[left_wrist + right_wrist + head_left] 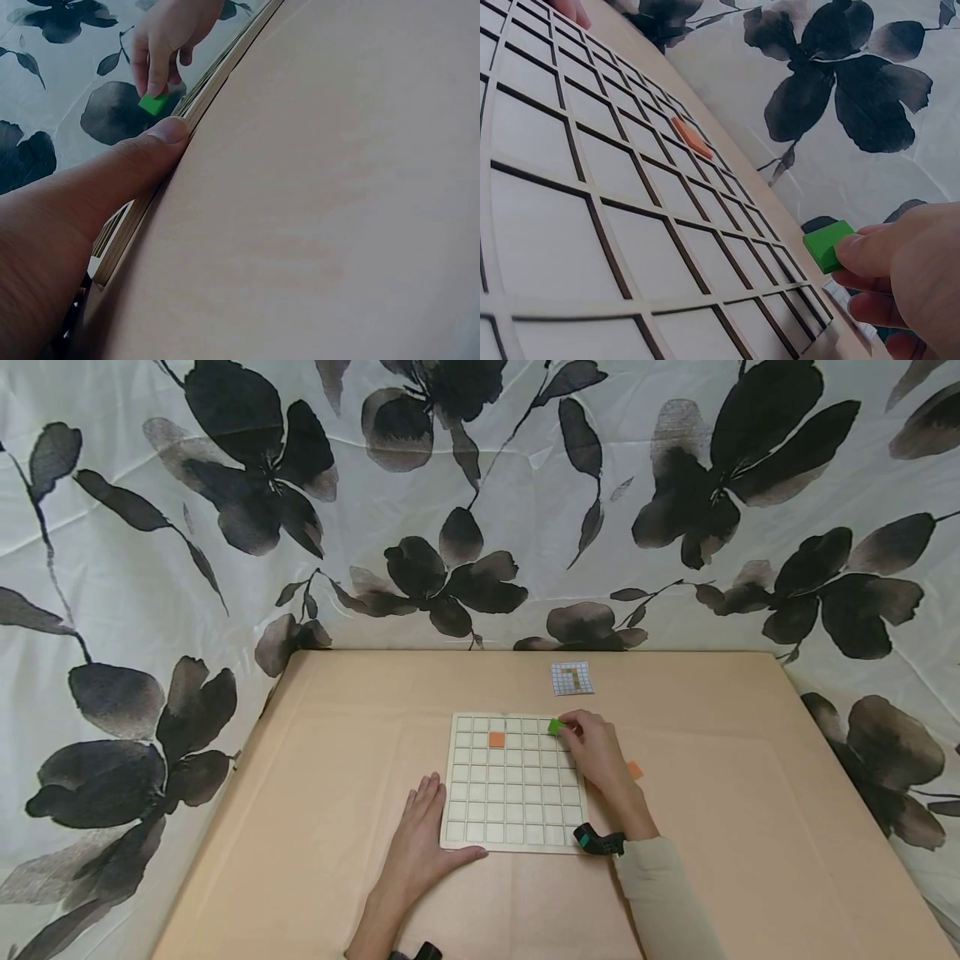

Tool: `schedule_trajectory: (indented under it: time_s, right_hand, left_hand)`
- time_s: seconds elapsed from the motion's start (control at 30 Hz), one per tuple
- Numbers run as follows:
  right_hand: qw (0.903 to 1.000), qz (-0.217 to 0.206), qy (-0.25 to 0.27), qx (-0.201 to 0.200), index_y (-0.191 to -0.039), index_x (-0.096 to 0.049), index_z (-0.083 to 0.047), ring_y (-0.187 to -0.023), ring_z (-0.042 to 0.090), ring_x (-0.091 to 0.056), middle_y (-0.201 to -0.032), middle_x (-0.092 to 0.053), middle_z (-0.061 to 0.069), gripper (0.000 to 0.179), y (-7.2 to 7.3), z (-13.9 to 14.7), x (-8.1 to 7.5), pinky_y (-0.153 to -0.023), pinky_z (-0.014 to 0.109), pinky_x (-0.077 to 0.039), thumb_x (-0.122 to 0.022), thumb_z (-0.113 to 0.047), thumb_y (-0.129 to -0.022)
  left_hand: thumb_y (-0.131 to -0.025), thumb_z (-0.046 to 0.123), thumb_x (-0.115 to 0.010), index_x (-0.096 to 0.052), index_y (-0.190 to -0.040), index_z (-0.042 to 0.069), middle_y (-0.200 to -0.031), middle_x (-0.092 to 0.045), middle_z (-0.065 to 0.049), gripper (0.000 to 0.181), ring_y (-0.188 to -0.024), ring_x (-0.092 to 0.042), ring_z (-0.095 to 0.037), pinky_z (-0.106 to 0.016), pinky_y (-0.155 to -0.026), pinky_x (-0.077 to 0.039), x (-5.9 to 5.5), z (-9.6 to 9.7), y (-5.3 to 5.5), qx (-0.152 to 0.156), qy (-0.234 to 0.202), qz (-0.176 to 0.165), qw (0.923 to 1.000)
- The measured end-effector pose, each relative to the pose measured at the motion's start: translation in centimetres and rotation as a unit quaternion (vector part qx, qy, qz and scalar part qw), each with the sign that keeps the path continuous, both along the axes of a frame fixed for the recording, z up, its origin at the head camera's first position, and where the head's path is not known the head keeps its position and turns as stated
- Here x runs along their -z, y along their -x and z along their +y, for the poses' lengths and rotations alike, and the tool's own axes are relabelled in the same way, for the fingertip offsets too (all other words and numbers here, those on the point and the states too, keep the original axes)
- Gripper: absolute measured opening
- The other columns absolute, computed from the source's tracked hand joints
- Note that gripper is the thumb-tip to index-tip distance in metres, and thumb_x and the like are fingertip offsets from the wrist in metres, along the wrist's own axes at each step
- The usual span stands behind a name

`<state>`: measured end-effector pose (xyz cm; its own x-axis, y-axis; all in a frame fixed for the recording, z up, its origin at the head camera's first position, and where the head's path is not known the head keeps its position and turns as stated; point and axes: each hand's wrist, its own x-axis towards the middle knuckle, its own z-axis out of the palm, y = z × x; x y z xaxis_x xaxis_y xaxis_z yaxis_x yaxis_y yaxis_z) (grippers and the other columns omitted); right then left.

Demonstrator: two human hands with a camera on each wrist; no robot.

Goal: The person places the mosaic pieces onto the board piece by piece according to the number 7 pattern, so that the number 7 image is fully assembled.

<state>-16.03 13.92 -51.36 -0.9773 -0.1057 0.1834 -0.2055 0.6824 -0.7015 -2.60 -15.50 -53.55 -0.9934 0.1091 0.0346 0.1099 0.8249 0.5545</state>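
Note:
A white grid board (514,793) with square cells lies flat on the table. One orange square tile (497,740) sits in a cell near its far edge, left of centre. My right hand (595,750) pinches a green square tile (827,246) between thumb and fingers, above the board's far right corner. In the right wrist view the tile is held tilted, clear of the cells. My left hand (422,835) rests at the board's near left corner, fingers straight along the left side. Its thumb (166,133) touches the board's near edge.
A small card with a printed grid pattern (572,678) lies beyond the board near the table's far edge. Another orange piece (634,770) shows partly behind the right wrist, right of the board. A floral cloth (450,485) hangs behind the tan table (360,735).

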Motion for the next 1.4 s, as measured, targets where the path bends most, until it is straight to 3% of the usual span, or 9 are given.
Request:
schedule_trajectory:
  time_s: [0.7, 1.0, 1.4]
  right_hand:
    - [0.9992, 0.019, -0.009, -0.035, -0.105, -0.072, -0.007, -0.078, 0.015, -0.058, -0.088, -0.071, 0.004, 0.013, -0.2, -3.4, 0.5, -0.064, 0.025, -0.051, -0.069, -0.013, -0.095]
    - [0.9987, 0.017, -0.016, -0.045, -0.106, -0.073, -0.009, -0.082, 0.017, -0.062, -0.093, -0.073, 0.005, 0.013, -0.1, -4.4, 1.0, -0.071, 0.029, -0.054, -0.069, -0.014, -0.095]
    - [0.9969, 0.041, -0.024, -0.062, -0.105, -0.073, -0.009, -0.080, 0.014, -0.059, -0.091, -0.070, 0.003, 0.012, 0.0, -5.4, 1.5, -0.067, 0.027, -0.054, -0.069, -0.014, -0.095]
  left_hand:
    - [-0.061, 0.076, -0.079, -0.038, -0.152, -0.002, -0.165, -0.028, -0.015, 0.127, -0.156, -0.020, -0.027, -0.040, -0.132, -0.015, 0.0, -0.2, -0.2, 0.003, 0.001, -0.001, 1.0000]
    - [-0.062, 0.078, -0.077, -0.038, -0.152, -0.003, -0.164, -0.029, -0.015, 0.126, -0.156, -0.021, -0.028, -0.042, -0.131, -0.017, 0.0, -0.3, -0.1, 0.004, 0.012, 0.007, 0.9999]
    - [-0.061, 0.075, -0.079, -0.038, -0.152, -0.002, -0.164, -0.030, -0.016, 0.126, -0.156, -0.022, -0.028, -0.042, -0.131, -0.017, 0.1, -0.3, -0.1, 0.004, 0.006, 0.007, 1.0000]
